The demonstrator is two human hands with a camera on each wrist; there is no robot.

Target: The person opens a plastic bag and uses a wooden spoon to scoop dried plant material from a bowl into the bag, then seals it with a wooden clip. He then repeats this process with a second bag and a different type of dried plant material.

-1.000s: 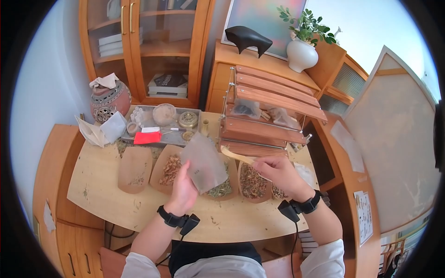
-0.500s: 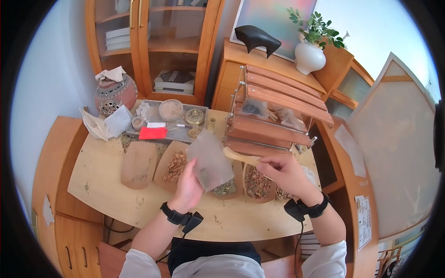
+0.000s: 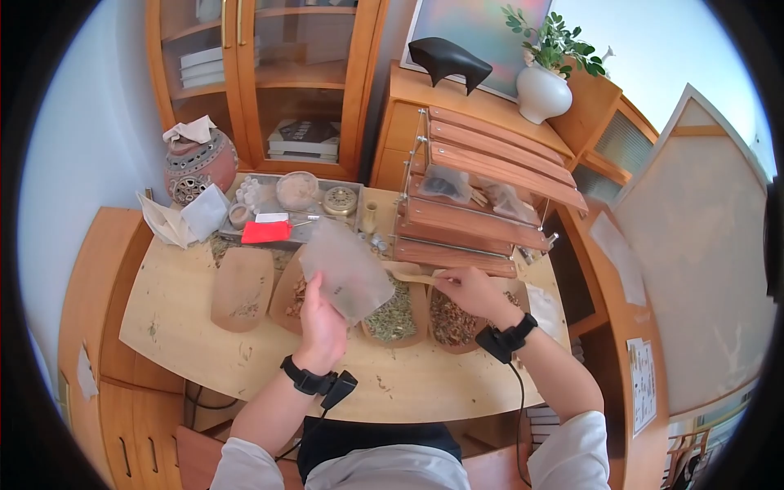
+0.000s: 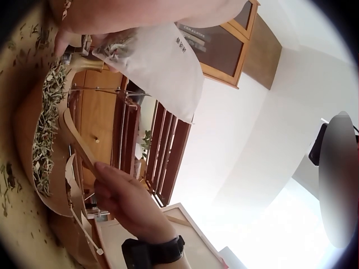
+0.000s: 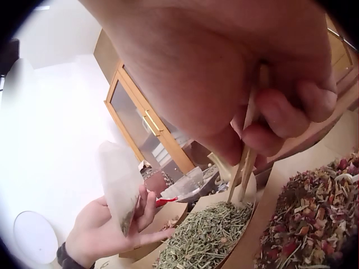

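My left hand (image 3: 323,328) holds a translucent pouch (image 3: 347,269) by its lower left side; in the left wrist view some dried herb shows inside the pouch (image 4: 168,73). My right hand (image 3: 478,296) pinches the handle of a light wooden scoop (image 3: 408,278). The scoop's far end is over the back of a tray of green herb (image 3: 392,317), right of the pouch. In the right wrist view the wooden tool (image 5: 247,162) reaches down to the green herb (image 5: 207,235). A tray of reddish mixed petals (image 3: 453,320) sits below my right hand.
Left of the pouch are a tray of brown pieces (image 3: 296,298) and a tray (image 3: 242,290) with a few scraps. Behind stand a grey tray (image 3: 269,184) of small jars, a red packet (image 3: 265,232), a patterned pot (image 3: 200,167) and a slatted wooden rack (image 3: 482,229).
My right hand has moved left and slightly down with the scoop, from over the petals to the back of the green herb tray. The pouch has shifted left with my left hand, uncovering more green herb.
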